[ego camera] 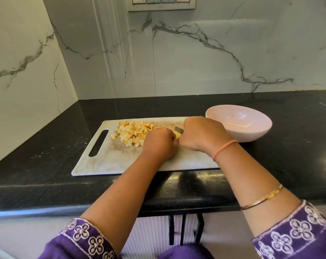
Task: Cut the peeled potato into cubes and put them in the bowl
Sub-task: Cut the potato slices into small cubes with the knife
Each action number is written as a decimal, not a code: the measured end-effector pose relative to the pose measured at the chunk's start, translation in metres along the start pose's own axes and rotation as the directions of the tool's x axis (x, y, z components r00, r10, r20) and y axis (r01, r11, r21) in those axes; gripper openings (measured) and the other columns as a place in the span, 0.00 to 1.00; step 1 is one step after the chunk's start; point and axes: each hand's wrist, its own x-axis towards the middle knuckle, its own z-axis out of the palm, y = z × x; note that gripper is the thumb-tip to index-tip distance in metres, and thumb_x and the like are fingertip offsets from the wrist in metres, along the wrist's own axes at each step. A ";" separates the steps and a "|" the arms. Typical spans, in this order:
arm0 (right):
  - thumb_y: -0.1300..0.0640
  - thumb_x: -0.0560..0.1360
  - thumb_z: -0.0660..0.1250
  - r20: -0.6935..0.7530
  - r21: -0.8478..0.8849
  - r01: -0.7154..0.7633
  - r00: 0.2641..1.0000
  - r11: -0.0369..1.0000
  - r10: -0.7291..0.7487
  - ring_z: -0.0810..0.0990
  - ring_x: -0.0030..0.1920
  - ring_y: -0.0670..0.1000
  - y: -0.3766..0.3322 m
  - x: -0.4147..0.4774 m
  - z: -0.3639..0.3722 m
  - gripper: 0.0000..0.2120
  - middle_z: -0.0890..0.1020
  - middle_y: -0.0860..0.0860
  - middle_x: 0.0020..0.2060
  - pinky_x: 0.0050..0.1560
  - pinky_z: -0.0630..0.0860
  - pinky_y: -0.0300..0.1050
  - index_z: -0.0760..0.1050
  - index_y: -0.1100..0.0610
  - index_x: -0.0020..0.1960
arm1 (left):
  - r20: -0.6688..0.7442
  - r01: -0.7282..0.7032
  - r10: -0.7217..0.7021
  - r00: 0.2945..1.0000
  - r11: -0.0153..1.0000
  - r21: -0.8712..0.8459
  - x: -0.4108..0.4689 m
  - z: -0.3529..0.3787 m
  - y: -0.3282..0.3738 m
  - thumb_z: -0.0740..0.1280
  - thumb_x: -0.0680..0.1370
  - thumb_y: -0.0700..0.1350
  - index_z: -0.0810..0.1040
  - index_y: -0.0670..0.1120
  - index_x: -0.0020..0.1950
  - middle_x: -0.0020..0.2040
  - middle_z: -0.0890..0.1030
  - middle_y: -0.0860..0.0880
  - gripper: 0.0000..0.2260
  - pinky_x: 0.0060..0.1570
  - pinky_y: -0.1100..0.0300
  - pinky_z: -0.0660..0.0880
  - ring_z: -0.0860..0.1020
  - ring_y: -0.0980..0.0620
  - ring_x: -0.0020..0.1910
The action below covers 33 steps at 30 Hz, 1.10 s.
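As left hand (159, 144) holds potato (177, 135), right hand (201, 133) grips knife (179, 129).

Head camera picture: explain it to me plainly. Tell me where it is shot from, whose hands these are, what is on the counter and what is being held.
There is no machine here. A person works with bare hands, and one camera worn on their head looks forward and down, so you see their own arms reaching out. On the black counter lies a white board, with a pink bowl by its far right corner. A pile of cubes sits on the board; the bowl shows none yet. The right hand grips a knife, with only a bit of blade showing. The left hand, fingers curled, holds a potato piece beside the blade, between the two hands.
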 end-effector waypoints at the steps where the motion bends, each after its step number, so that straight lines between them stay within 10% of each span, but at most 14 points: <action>1: 0.59 0.73 0.59 0.014 -0.015 0.001 1.000 1.000 -0.001 0.71 0.33 0.51 -0.001 0.000 -0.005 0.04 0.72 0.50 0.33 0.32 0.64 0.40 0.66 0.56 0.39 | 0.002 0.003 -0.003 1.000 1.000 0.003 -0.001 0.000 0.001 0.61 0.74 0.41 0.79 0.43 0.35 0.27 0.70 0.47 0.10 0.27 0.60 0.58 0.66 0.49 0.30; 9: 0.56 0.75 0.59 0.008 -0.030 0.044 0.999 0.999 -0.044 0.70 0.36 0.52 -0.001 -0.023 -0.005 0.07 0.69 0.50 0.32 0.33 0.64 0.41 0.65 0.54 0.39 | -0.012 0.037 -0.038 0.999 0.997 -0.071 0.002 0.002 -0.002 0.63 0.76 0.42 0.79 0.43 0.35 0.27 0.72 0.48 0.11 0.28 0.61 0.62 0.69 0.50 0.29; 18: 0.54 0.76 0.57 -0.032 0.074 -0.023 0.999 0.997 0.026 0.69 0.39 0.53 0.012 -0.059 0.003 0.08 0.67 0.48 0.33 0.36 0.65 0.43 0.67 0.54 0.39 | 0.000 -0.035 0.035 0.999 0.995 -0.092 0.003 0.002 -0.011 0.63 0.79 0.45 0.80 0.44 0.60 0.58 0.82 0.48 0.13 0.58 0.57 0.73 0.78 0.49 0.57; 21: 0.54 0.76 0.58 -0.109 0.147 -0.068 0.990 0.987 0.084 0.71 0.40 0.54 0.016 -0.054 0.003 0.11 0.72 0.50 0.37 0.37 0.66 0.43 0.74 0.56 0.55 | 0.034 -0.053 0.056 0.998 0.994 -0.096 0.002 0.001 -0.014 0.63 0.79 0.46 0.80 0.46 0.61 0.58 0.82 0.48 0.13 0.59 0.55 0.74 0.78 0.49 0.58; 33: 0.56 0.77 0.58 -0.072 0.144 -0.082 0.993 0.986 0.093 0.70 0.44 0.55 -0.003 -0.013 0.020 0.10 0.78 0.54 0.51 0.41 0.66 0.43 0.73 0.54 0.55 | -0.036 -0.036 0.029 0.999 0.979 -0.199 0.000 0.008 -0.018 0.66 0.77 0.46 0.84 0.40 0.47 0.45 0.84 0.42 0.10 0.50 0.49 0.77 0.81 0.45 0.51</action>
